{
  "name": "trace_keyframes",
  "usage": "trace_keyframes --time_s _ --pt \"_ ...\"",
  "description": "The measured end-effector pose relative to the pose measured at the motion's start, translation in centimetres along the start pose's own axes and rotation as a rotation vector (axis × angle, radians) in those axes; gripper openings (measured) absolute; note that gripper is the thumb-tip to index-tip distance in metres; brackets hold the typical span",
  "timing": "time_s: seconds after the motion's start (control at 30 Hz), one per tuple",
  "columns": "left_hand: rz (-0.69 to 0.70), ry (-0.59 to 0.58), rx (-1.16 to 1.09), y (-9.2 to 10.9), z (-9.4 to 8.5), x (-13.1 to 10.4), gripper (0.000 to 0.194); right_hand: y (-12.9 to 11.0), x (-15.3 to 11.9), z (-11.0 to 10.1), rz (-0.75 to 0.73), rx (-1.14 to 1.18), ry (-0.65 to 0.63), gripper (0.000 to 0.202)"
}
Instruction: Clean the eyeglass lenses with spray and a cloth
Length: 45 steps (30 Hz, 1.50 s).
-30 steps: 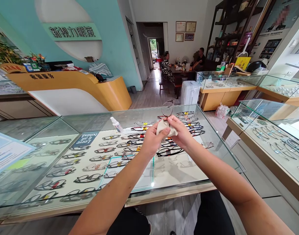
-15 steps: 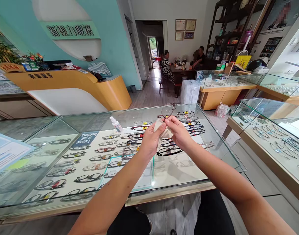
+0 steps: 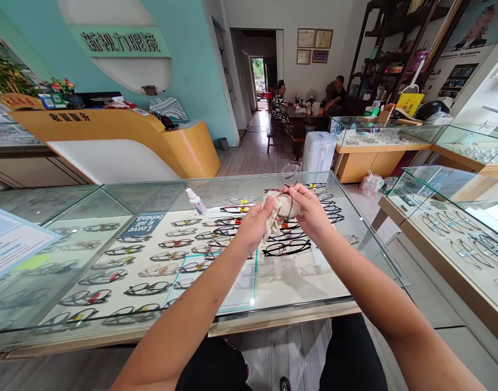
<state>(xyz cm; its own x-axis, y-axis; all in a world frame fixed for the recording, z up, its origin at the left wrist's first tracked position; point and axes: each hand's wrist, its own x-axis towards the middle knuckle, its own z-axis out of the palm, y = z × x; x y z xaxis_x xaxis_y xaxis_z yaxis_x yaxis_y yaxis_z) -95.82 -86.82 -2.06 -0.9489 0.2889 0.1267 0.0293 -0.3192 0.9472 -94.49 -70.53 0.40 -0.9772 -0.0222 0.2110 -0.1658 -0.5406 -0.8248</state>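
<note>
My left hand (image 3: 253,221) is closed on a crumpled off-white cloth (image 3: 275,216), thumb on top. A pair of thin-framed eyeglasses (image 3: 291,175) is in my right hand (image 3: 313,210), pinched near the bridge. One round lens stands up above my fingers; the cloth lies against the other, lower lens and partly hides it. Both hands are close together above the glass display case (image 3: 232,187), over the rows of dark spectacle frames (image 3: 287,248). Left of my hands, a white spray bottle (image 3: 196,201) stands on the glass.
Another glass case (image 3: 448,217) holding frames stands at the right. Across the floor is an orange-and-white counter (image 3: 191,149). A wrapped suitcase (image 3: 319,152) stands beyond my case. Two people sit at a dark table farther back. A leaflet (image 3: 12,247) lies at the left.
The eyeglasses have turned and tilted, so the upper lens now faces me more. The cloth has shifted round the lower lens. My view has moved slightly.
</note>
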Motion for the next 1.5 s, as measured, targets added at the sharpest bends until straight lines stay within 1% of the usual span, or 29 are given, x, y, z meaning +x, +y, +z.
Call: trace_keyframes --time_s 0.1,0.2,0.27,0.37,0.47,0.57,0.67,0.77,0.9,1.0,1.07,1.2,1.27,1.33,1.4,1.5 --pt "-0.021 0.070 -0.053 0.4 -0.6 0.5 0.078 -0.7 0.4 -0.7 -0.061 -0.053 -0.004 0.047" --pt "-0.016 0.140 -0.116 0.9 -1.2 1.0 0.075 -0.9 0.6 -1.2 -0.091 -0.168 -0.066 0.039" --pt "0.012 0.175 -0.148 1.2 -1.5 1.2 0.076 -0.7 0.5 -1.3 -0.071 -0.244 -0.116 0.035" --pt "0.066 0.219 -0.160 1.4 -1.7 1.3 0.080 -0.1 0.2 -1.1 -0.010 -0.310 -0.174 0.036" --pt "0.088 0.231 -0.125 1.4 -1.8 1.2 0.080 0.4 -0.1 -0.7 0.034 -0.359 -0.239 0.038" --pt "0.122 0.214 -0.059 1.4 -1.7 1.1 0.079 0.7 -0.3 -0.5 0.082 -0.388 -0.282 0.042" --pt "0.151 0.171 -0.005 1.7 -1.7 0.9 0.077 0.8 -0.3 -0.5 0.115 -0.353 -0.277 0.043" --pt "0.116 0.104 0.023 2.4 -2.1 0.9 0.075 0.6 -0.3 -0.5 0.119 -0.308 -0.254 0.042" --pt "0.050 0.001 0.080 3.8 -2.8 0.7 0.071 0.1 -0.4 -0.4 0.145 -0.269 -0.244 0.041" --pt "0.040 -0.081 0.115 4.3 -2.7 0.3 0.068 -0.2 -0.5 -0.4 0.173 -0.242 -0.261 0.042" --pt "0.075 -0.069 0.128 4.2 -2.2 0.1 0.065 -0.1 -0.6 -0.4 0.199 -0.233 -0.267 0.042" --pt "0.153 0.050 0.111 2.9 -1.2 0.0 0.067 0.3 -0.7 -0.3 0.244 -0.268 -0.324 0.044" --pt "0.174 0.101 0.109 2.4 -1.2 0.1 0.070 0.5 -0.7 -0.3 0.251 -0.276 -0.340 0.045" --pt "0.172 0.108 0.125 2.5 -1.6 0.3 0.073 0.4 -0.7 -0.3 0.257 -0.267 -0.323 0.046" --pt "0.122 0.037 0.148 3.0 -2.3 0.4 0.075 0.1 -0.6 -0.5 0.261 -0.254 -0.294 0.046" --pt "0.039 -0.128 0.172 4.1 -3.1 0.4 0.071 -0.5 -0.4 -0.7 0.256 -0.236 -0.278 0.046"
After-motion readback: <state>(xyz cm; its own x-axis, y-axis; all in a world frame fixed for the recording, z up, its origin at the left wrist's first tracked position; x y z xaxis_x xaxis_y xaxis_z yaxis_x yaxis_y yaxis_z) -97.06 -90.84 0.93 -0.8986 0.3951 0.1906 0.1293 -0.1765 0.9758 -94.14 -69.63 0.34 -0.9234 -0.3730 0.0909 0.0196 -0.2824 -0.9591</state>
